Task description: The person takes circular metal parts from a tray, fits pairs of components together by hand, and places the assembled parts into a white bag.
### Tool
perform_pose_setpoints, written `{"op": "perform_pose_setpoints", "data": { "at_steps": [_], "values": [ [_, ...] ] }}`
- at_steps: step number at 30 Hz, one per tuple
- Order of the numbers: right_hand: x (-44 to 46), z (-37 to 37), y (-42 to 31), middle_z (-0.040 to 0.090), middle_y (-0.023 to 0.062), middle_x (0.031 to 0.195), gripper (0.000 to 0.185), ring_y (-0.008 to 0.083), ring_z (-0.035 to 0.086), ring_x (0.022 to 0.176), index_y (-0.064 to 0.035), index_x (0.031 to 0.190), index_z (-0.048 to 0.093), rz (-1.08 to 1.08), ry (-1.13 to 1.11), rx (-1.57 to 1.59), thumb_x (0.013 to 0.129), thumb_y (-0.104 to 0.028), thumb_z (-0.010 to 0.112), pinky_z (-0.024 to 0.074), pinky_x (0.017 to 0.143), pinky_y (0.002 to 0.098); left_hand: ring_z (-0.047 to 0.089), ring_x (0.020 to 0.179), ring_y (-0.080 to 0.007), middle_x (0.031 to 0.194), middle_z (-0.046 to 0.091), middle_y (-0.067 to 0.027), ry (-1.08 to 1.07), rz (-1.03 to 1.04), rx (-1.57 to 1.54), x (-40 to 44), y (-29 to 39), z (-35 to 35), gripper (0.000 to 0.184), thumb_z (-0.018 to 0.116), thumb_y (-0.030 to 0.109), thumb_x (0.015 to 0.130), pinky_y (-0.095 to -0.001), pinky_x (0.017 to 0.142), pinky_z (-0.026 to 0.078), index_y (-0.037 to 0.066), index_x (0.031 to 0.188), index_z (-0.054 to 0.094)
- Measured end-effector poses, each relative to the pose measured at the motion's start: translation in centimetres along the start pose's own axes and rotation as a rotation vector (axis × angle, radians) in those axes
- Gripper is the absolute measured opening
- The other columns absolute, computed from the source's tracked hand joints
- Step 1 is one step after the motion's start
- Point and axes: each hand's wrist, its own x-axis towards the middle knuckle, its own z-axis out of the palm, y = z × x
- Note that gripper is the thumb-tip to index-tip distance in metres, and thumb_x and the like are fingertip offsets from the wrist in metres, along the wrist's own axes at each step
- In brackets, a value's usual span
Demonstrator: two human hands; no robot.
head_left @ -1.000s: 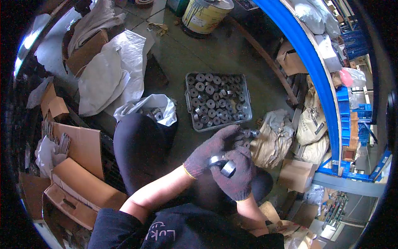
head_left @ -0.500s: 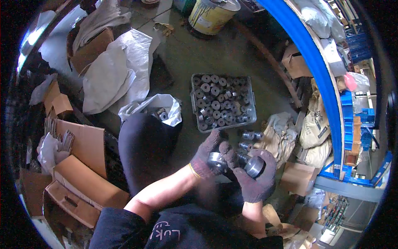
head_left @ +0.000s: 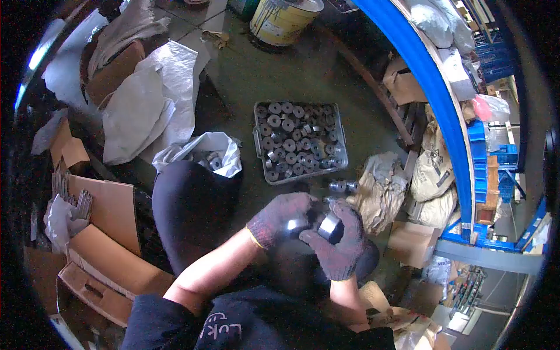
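Both hands wear dark knitted gloves and are close together in front of my body. My left hand (head_left: 281, 214) is closed round a shiny thick steel ring (head_left: 296, 226), which is blurred. Between the fingers and thumb of my right hand (head_left: 343, 248) is another thick steel ring (head_left: 331, 228), its bright side turned up. Just beyond the hands, a few similar metal pieces (head_left: 342, 186) lie near crumpled brown paper (head_left: 382, 189). Farther off, a clear plastic bin (head_left: 309, 177) holds many thick metal rings, each with a centre hole.
A white plastic bag (head_left: 226, 149) with metal pieces inside stands by my knee. Cardboard boxes (head_left: 125, 256) crowd the left, near white sacks (head_left: 137, 111). A yellow bucket (head_left: 283, 23) is at the back. A blue rack beam (head_left: 434, 76) and filled sacks (head_left: 431, 178) line the right.
The view has shifted slightly, moving the surroundings left. My right hand has turned its ring and come in nearer the left hand. Both hands still hold their rings.
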Motion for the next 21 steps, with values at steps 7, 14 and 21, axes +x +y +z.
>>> {"op": "perform_pose_setpoints", "data": {
  "at_steps": [7, 14, 21],
  "values": [
    [0.7, -0.9, 0.2, 0.055, 0.0172, 0.114, 0.066, 0.0348, 0.053, 0.104, -0.0031, 0.118, 0.049, -0.099, -0.084, -0.119, 0.063, -0.021, 0.080, 0.0424, 0.091, 0.0418, 0.055, 0.087, -0.0098, 0.101, 0.060, -0.0025, -0.174, -0.269, -0.570, -1.0, 3.6, 1.3, 0.050, 0.068, 0.036, 0.080, -0.0247, 0.071, 0.047, 0.003, 0.116, 0.056],
    [-0.1, -1.1, 1.5, 0.052, 0.0168, 0.122, 0.070, 0.0323, 0.049, 0.114, -0.0011, 0.125, 0.044, 0.153, -0.075, 0.308, 0.068, -0.024, 0.077, 0.0379, 0.097, 0.0409, 0.054, 0.095, -0.0114, 0.107, 0.059, -0.0035, -0.088, -0.152, -0.325, -0.9, 5.2, 0.9, 0.051, 0.071, 0.025, 0.077, -0.0263, 0.082, 0.045, 0.002, 0.119, 0.053],
    [0.0, -0.6, 2.1, 0.053, 0.0176, 0.119, 0.069, 0.0258, 0.051, 0.112, -0.0009, 0.121, 0.048, 0.363, -0.070, 0.349, 0.066, -0.029, 0.079, 0.0394, 0.096, 0.0372, 0.048, 0.118, -0.0228, 0.125, 0.053, -0.0126, 0.023, 0.039, -0.053, -1.2, 4.9, 1.4, 0.064, 0.068, 0.043, 0.076, -0.0362, 0.101, 0.035, 0.000, 0.120, 0.052]
  ]
}}
